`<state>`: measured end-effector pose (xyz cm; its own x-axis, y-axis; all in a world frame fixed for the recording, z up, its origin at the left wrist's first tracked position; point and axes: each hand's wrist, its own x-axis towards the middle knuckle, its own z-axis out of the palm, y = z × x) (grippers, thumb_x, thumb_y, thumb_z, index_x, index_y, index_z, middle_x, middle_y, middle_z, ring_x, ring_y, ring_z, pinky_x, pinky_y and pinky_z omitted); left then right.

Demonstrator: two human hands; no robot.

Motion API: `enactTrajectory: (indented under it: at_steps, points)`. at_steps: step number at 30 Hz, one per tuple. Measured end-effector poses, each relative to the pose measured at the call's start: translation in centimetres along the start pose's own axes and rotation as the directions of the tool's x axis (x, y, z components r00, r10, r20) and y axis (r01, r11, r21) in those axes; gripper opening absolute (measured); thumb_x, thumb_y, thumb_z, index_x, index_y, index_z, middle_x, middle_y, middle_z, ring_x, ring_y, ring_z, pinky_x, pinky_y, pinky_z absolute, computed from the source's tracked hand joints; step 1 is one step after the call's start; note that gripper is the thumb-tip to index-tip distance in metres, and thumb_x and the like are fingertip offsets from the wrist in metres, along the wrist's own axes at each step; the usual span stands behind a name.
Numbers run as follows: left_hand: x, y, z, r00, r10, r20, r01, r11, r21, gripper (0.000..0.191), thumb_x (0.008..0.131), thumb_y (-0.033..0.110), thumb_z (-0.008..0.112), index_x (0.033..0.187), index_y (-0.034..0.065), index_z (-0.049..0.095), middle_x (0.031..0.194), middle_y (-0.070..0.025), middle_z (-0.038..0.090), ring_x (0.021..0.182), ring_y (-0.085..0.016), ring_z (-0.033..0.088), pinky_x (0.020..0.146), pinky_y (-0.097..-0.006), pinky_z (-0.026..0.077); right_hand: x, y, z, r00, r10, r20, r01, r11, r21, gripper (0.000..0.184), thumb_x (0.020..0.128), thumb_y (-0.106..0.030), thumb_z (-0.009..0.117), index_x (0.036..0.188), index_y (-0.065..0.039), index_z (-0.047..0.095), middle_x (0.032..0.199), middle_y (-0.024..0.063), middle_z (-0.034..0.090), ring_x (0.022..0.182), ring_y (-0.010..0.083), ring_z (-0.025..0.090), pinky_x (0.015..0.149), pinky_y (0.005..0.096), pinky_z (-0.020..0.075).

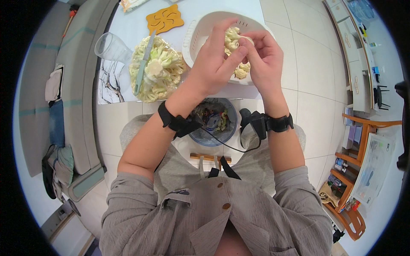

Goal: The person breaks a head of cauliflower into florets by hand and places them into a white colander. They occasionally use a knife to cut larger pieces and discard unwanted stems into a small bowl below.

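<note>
Over a white plastic basket (189, 48) my two hands meet. My right hand (264, 52) pinches a small cauliflower floret (248, 39) between thumb and fingers. My left hand (217, 62) is beside it, thumb close to the right thumb, fingers spread; whether it touches the floret is hard to tell. Several cauliflower florets (242, 71) lie in the basket below, partly hidden by my hands. To the left a large cut cauliflower head (157, 68) rests stem up on clear plastic wrap. A knife (145, 60) with a pale green handle lies across it.
A clear glass (110, 46) lies tilted left of the cauliflower. Behind stands an orange-yellow trivet (165, 19) on the white table (134, 25). Below the table's near edge, between my knees, is a lined waste bin (235, 120) with scraps. A black cable joins my wrist devices.
</note>
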<state>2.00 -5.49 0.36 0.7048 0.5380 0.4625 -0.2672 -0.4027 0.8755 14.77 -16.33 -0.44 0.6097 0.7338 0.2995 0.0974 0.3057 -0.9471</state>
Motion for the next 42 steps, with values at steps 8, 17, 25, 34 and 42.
enactTrajectory:
  at_steps: [8,17,25,34,42]
  points:
    - [-0.1,-0.6,-0.4,0.993,0.011,-0.116,0.006,0.989,0.145,0.021,0.114,0.019,0.057,0.116,0.0005,0.065,0.083,-0.0148,0.075,0.075,-0.025,0.076,0.072,-0.0377,0.059,-0.7,-1.1,0.2,0.977,0.068,0.203,-0.061,0.997,-0.04,0.015,0.112,-0.014,0.072,0.119,0.0,0.072,0.092,-0.0004,0.075,0.081,0.004,0.066,0.071,0.022,0.0518]
    - [1.2,-1.3,-1.7,0.958,-0.234,0.168,0.264,0.946,-0.186,0.028,0.116,0.022,0.052,0.109,0.0,0.069,0.083,-0.0072,0.07,0.075,-0.013,0.065,0.069,-0.033,0.053,0.1,-2.1,-2.6,0.928,0.148,0.342,-0.144,0.989,-0.035,0.015,0.11,-0.015,0.076,0.119,-0.003,0.075,0.093,-0.0011,0.075,0.083,0.0051,0.066,0.073,0.0226,0.0518]
    - [0.9,-1.8,-0.6,0.952,-0.301,0.052,0.305,0.929,-0.208,0.028,0.115,0.021,0.051,0.108,0.0009,0.07,0.083,-0.0046,0.069,0.077,-0.012,0.065,0.07,-0.0303,0.053,-0.8,-0.4,-0.9,0.953,-0.227,0.201,0.29,0.875,-0.387,0.017,0.102,-0.011,0.082,0.116,-0.004,0.077,0.081,0.0033,0.074,0.07,0.0086,0.063,0.064,0.0267,0.05]
    - [2.4,-2.2,-4.4,0.903,-0.43,0.016,0.417,0.865,-0.279,0.024,0.118,0.027,0.052,0.121,0.0081,0.066,0.092,-0.0054,0.068,0.066,-0.006,0.051,0.059,-0.0237,0.043,-2.6,-4.5,-2.8,0.987,-0.105,0.12,0.079,0.976,0.203,0.019,0.115,-0.014,0.065,0.126,0.001,0.069,0.093,0.0058,0.075,0.074,0.0066,0.061,0.065,0.0209,0.0464]
    - [2.3,-2.1,-3.6,0.891,-0.406,0.203,0.45,0.849,-0.277,0.035,0.115,0.027,0.051,0.139,0.0085,0.069,0.113,-0.0083,0.077,0.079,-0.008,0.059,0.071,-0.0251,0.048,-3.2,-2.8,-2.8,0.905,0.286,0.315,-0.392,0.849,0.356,0.034,0.12,-0.022,0.056,0.137,0.001,0.072,0.09,0.0026,0.071,0.072,0.0062,0.057,0.064,0.0205,0.0452]
